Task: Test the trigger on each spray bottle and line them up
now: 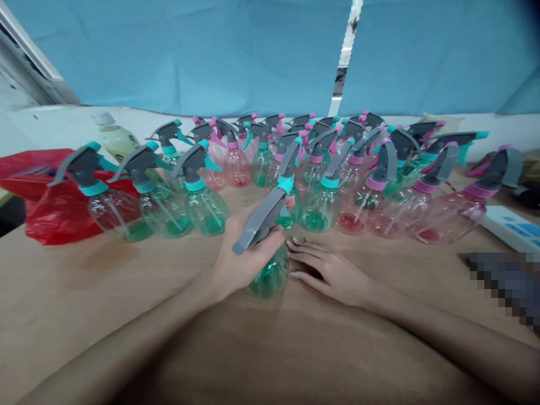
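Note:
A clear green spray bottle (270,279) with a grey trigger head stands on the wooden table in front of me. My left hand (242,256) is wrapped round its neck, hiding the collar and part of the head. To the right of this bottle, my right hand (333,271) rests low over the table with its fingers stretched out, holding nothing; its fingertips are close to the bottle's side, and I cannot tell whether they touch it. Just behind both hands are a green bottle with a turquoise collar (323,211) and a pink bottle with a pink collar (354,216).
Several more green and pink spray bottles stand in rows across the back, including a green one (208,212) left of my hand. Far left are a red plastic bag (59,211) and a white-capped bottle (116,140). A white-and-blue box (512,225) lies right, near a dark pixelated patch.

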A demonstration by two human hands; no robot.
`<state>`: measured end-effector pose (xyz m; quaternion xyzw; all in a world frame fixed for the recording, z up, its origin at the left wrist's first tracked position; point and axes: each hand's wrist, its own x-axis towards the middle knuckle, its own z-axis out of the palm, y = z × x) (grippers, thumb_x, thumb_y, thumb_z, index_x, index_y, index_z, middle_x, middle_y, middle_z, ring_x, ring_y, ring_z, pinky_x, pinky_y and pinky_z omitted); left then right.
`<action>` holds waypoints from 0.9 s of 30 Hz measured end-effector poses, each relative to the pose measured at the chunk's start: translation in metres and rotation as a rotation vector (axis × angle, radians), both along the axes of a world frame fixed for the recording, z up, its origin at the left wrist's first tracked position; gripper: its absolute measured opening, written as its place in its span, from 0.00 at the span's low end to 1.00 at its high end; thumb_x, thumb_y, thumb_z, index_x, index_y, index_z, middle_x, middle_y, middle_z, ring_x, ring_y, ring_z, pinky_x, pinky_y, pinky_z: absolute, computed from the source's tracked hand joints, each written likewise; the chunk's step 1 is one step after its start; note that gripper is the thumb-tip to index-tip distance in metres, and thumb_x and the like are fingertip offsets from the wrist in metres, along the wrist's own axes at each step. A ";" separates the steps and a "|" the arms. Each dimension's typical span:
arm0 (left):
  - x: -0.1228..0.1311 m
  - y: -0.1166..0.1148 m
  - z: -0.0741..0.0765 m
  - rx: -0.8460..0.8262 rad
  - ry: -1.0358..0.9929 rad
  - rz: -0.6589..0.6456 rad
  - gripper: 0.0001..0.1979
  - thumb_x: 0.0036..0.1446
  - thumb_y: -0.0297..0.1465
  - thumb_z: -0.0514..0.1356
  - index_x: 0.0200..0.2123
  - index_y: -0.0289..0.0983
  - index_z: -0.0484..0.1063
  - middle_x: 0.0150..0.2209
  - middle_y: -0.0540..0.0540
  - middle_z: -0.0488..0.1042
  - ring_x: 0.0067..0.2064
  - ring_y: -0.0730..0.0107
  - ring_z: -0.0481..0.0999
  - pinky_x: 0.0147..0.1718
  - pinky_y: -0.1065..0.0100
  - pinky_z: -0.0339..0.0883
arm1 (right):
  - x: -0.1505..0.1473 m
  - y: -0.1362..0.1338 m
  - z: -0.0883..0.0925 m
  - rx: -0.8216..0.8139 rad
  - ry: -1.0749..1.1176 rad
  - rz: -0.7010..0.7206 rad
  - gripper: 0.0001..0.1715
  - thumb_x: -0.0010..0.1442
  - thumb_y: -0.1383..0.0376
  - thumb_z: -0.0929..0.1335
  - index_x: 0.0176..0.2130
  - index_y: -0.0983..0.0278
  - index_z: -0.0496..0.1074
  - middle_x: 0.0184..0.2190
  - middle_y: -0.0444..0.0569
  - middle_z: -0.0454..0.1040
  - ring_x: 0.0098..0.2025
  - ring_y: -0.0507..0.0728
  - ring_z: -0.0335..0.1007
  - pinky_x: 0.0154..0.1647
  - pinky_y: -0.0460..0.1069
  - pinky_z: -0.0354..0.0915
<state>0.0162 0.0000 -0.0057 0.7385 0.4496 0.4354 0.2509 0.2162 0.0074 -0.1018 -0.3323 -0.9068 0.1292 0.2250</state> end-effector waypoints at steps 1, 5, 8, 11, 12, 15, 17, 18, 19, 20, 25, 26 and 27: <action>0.000 0.000 0.000 0.001 0.001 0.001 0.19 0.50 0.26 0.55 0.46 0.43 0.71 0.31 0.52 0.74 0.30 0.68 0.72 0.33 0.66 0.68 | 0.000 0.000 0.000 -0.001 0.000 0.000 0.25 0.65 0.56 0.61 0.59 0.62 0.63 0.59 0.51 0.64 0.63 0.60 0.55 0.62 0.60 0.56; 0.001 -0.001 0.003 -0.029 -0.011 0.000 0.18 0.49 0.25 0.54 0.44 0.43 0.71 0.35 0.51 0.75 0.32 0.67 0.73 0.35 0.66 0.69 | 0.000 0.000 0.000 0.001 -0.006 -0.004 0.26 0.65 0.56 0.61 0.59 0.61 0.62 0.59 0.51 0.64 0.63 0.60 0.54 0.62 0.61 0.56; 0.000 -0.002 0.004 -0.048 -0.011 -0.037 0.17 0.51 0.25 0.54 0.44 0.44 0.71 0.34 0.51 0.75 0.32 0.67 0.73 0.36 0.65 0.70 | 0.000 0.000 -0.001 0.002 0.007 -0.004 0.26 0.65 0.56 0.61 0.60 0.61 0.61 0.59 0.51 0.64 0.63 0.60 0.55 0.62 0.61 0.57; -0.002 -0.002 0.004 -0.041 0.003 -0.077 0.16 0.52 0.25 0.53 0.43 0.44 0.71 0.32 0.50 0.74 0.31 0.68 0.72 0.34 0.66 0.69 | 0.000 0.000 -0.002 0.009 0.014 0.002 0.26 0.65 0.56 0.61 0.59 0.60 0.62 0.59 0.51 0.65 0.63 0.60 0.55 0.62 0.61 0.57; -0.003 -0.001 0.004 -0.035 0.007 -0.081 0.14 0.52 0.25 0.53 0.42 0.44 0.70 0.31 0.50 0.73 0.31 0.67 0.72 0.34 0.66 0.69 | 0.000 0.000 -0.002 0.013 0.009 0.002 0.25 0.65 0.56 0.61 0.59 0.61 0.62 0.59 0.51 0.65 0.63 0.60 0.55 0.62 0.61 0.57; -0.003 0.000 0.004 -0.011 0.006 -0.080 0.11 0.51 0.24 0.54 0.36 0.43 0.69 0.31 0.51 0.71 0.34 0.66 0.72 0.35 0.66 0.67 | 0.000 0.000 -0.001 0.020 -0.016 -0.003 0.26 0.65 0.56 0.61 0.59 0.63 0.62 0.59 0.51 0.64 0.63 0.59 0.55 0.63 0.59 0.56; -0.003 0.001 0.004 0.001 0.002 -0.089 0.10 0.50 0.23 0.54 0.35 0.43 0.69 0.31 0.51 0.71 0.35 0.66 0.72 0.35 0.66 0.66 | 0.000 0.000 -0.001 0.017 -0.019 -0.004 0.26 0.65 0.56 0.60 0.59 0.63 0.62 0.59 0.51 0.64 0.63 0.59 0.55 0.63 0.59 0.56; -0.003 0.001 0.005 0.007 0.001 -0.097 0.10 0.50 0.23 0.54 0.34 0.43 0.68 0.31 0.51 0.71 0.35 0.67 0.72 0.35 0.66 0.66 | 0.000 0.000 -0.001 0.015 -0.017 -0.005 0.26 0.65 0.56 0.60 0.59 0.62 0.62 0.59 0.51 0.64 0.63 0.59 0.55 0.62 0.60 0.56; -0.003 0.001 0.005 0.013 -0.001 -0.103 0.10 0.50 0.23 0.53 0.34 0.42 0.68 0.32 0.51 0.72 0.35 0.67 0.72 0.36 0.66 0.66 | 0.000 0.000 0.000 0.013 -0.016 -0.006 0.26 0.65 0.56 0.60 0.59 0.62 0.62 0.59 0.51 0.64 0.63 0.59 0.55 0.62 0.59 0.56; -0.002 0.002 0.006 0.020 -0.002 -0.111 0.09 0.50 0.24 0.53 0.33 0.42 0.68 0.32 0.51 0.72 0.35 0.67 0.72 0.36 0.66 0.66 | 0.000 0.000 0.000 0.011 -0.016 -0.007 0.26 0.65 0.56 0.60 0.59 0.63 0.62 0.59 0.51 0.64 0.63 0.59 0.54 0.62 0.59 0.56; -0.002 0.002 0.007 0.023 -0.015 -0.119 0.07 0.51 0.25 0.54 0.32 0.41 0.68 0.31 0.51 0.71 0.34 0.68 0.72 0.34 0.67 0.66 | 0.000 0.000 -0.001 0.015 -0.027 -0.009 0.26 0.66 0.55 0.60 0.58 0.64 0.63 0.59 0.51 0.64 0.63 0.58 0.54 0.63 0.58 0.56; -0.002 0.002 0.006 0.024 -0.021 -0.121 0.06 0.51 0.25 0.54 0.31 0.41 0.68 0.31 0.51 0.71 0.34 0.68 0.72 0.34 0.67 0.66 | 0.000 0.000 -0.001 0.016 -0.027 -0.008 0.26 0.66 0.55 0.60 0.59 0.64 0.63 0.59 0.51 0.64 0.63 0.58 0.54 0.63 0.58 0.56; -0.002 0.002 0.006 0.025 -0.027 -0.124 0.06 0.51 0.25 0.54 0.31 0.41 0.68 0.31 0.51 0.71 0.33 0.69 0.72 0.34 0.68 0.65 | 0.001 0.000 -0.001 0.016 -0.026 -0.006 0.26 0.66 0.56 0.60 0.59 0.64 0.63 0.60 0.51 0.64 0.63 0.58 0.54 0.63 0.59 0.56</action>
